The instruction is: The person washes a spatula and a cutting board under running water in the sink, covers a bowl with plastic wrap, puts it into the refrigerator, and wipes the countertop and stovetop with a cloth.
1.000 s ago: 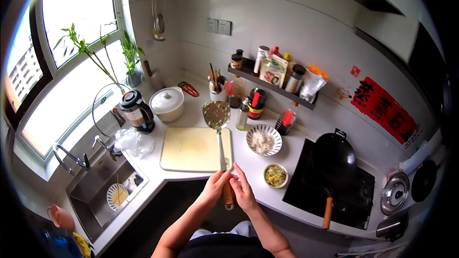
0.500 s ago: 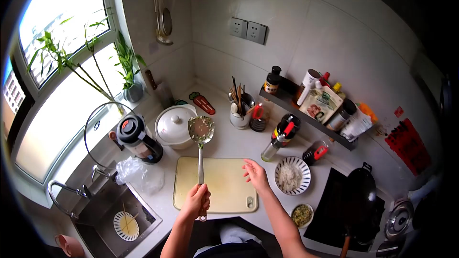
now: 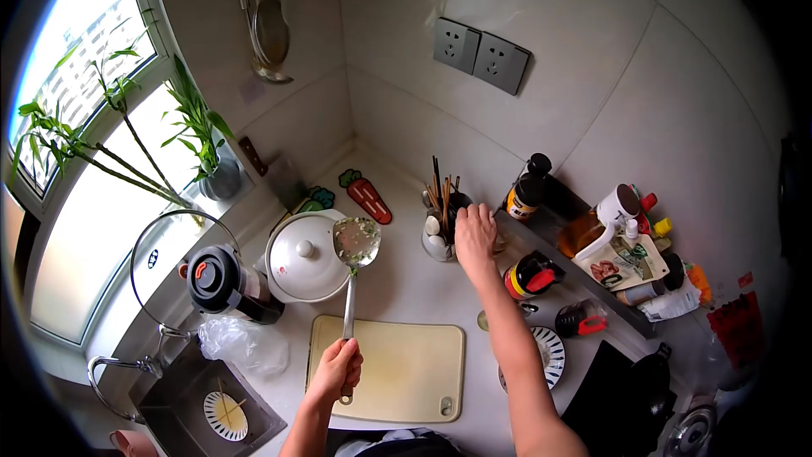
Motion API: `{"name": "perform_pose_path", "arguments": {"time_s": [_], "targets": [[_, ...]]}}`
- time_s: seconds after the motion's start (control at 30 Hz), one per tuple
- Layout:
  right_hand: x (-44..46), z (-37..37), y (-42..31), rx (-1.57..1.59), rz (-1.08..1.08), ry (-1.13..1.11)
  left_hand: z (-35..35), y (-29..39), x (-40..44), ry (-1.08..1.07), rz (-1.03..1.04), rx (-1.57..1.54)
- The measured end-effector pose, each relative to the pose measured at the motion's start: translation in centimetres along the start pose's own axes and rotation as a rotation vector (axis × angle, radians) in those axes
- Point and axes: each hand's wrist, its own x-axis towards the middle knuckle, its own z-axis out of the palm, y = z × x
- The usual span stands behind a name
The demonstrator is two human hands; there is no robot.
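My left hand (image 3: 337, 367) is wrapped round the handle of a metal spatula (image 3: 356, 243), held upright above the cutting board (image 3: 406, 368). Bits of green and pale food cling to the spatula's blade, which overlaps the edge of the white lidded pot (image 3: 306, 256). My right hand (image 3: 475, 233) reaches to the utensil holder (image 3: 436, 239), where chopsticks and spoons stand. Its fingers are bent down at the holder's right side, and their tips are hidden, so what they touch does not show.
At the left are a black-lidded kettle (image 3: 222, 281), a plastic bag (image 3: 244, 344) and the sink (image 3: 169, 395) with a striped plate. A shelf (image 3: 584, 275) of bottles and packets is on the right, above a dark-bodied bottle (image 3: 530, 276). My right forearm partly covers a striped bowl (image 3: 551, 357).
My right hand has left the spatula handle and moved forward and right to the utensil holder. My left hand still holds the spatula. The view has turned toward the corner.
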Motion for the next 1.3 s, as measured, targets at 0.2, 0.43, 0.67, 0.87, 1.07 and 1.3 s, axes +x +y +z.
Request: {"name": "perform_pose_path", "arguments": {"time_s": [0.2, 0.43, 0.67, 0.87, 1.07, 1.3], "targets": [[2.3, 2.7, 0.6, -0.190, 0.065, -0.143, -0.1, 0.7, 0.3, 0.029, -0.024, 0.017], [5.9, 4.3, 0.0, -0.250, -0.086, -0.298, -0.6, 0.9, -0.2, 0.031, -0.024, 0.017], [8.3, 5.5, -0.5, -0.223, -0.036, -0.396, -0.6, 0.7, -2.0, 0.010, 0.009, 0.030], [7.9, 4.5, -0.2, -0.204, 0.009, -0.375, -2.0, 0.3, -6.1, -0.033, 0.039, -0.013], [2.3, -4.8, -3.9, -0.245, -0.105, 0.286, -5.4, -1.2, -11.6, -0.049, 0.063, 0.025], [-8.4, -15.4, -9.9, 0.881, 0.081, 0.209, -11.9, -3.8, -20.7, -0.088, 0.099, -0.031]]}}
